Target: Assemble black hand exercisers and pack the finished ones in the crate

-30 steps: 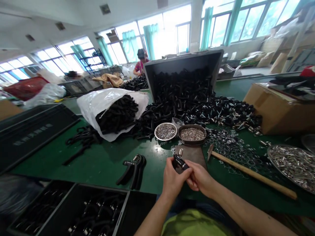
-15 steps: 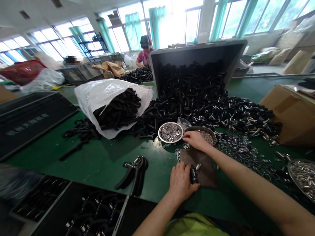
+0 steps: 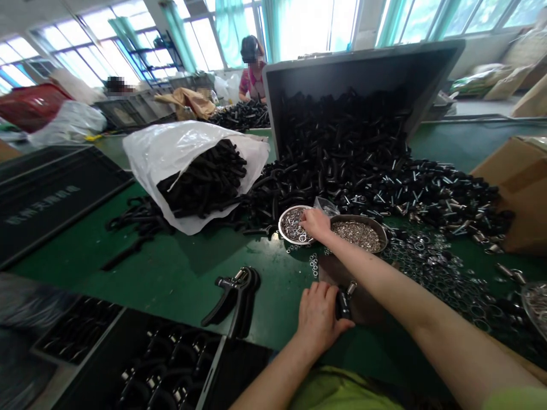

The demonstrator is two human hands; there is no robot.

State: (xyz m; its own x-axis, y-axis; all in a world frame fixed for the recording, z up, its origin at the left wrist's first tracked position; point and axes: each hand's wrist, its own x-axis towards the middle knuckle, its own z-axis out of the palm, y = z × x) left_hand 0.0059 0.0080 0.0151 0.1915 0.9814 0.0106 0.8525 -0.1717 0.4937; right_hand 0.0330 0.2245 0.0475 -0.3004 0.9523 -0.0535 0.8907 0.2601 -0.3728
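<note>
My left hand (image 3: 317, 314) rests low on a brown mat (image 3: 370, 302), its fingers closed round a short black handle part (image 3: 343, 306) with a metal spring (image 3: 352, 288) at its upper end. My right hand (image 3: 316, 224) dips its bent fingertips into a round metal bowl (image 3: 281, 232) of small shiny metal pieces; whatever they pinch is hidden. Just right of that hand stands a second round dish (image 3: 383, 234), filled with tiny metal parts. Small rings (image 3: 314, 265) lie in a cluster by the mat's upper left corner. To the left lies a black hand grip (image 3: 239, 293) with a spring.
Behind the bowls, a tipped grey bin (image 3: 363, 71) spills black parts across the green table. A white sack (image 3: 149, 159) of black handles lies left of it. Loose rings (image 3: 444, 279) spread at right beside a cardboard box (image 3: 521, 188). A crate (image 3: 217, 364) holds finished-looking grips. A co-worker (image 3: 253, 74) sits beyond.
My right hand has moved left from the edge of the second dish into the bowl of shiny pieces. My left hand keeps its hold on the black part. The view has shifted slightly.
</note>
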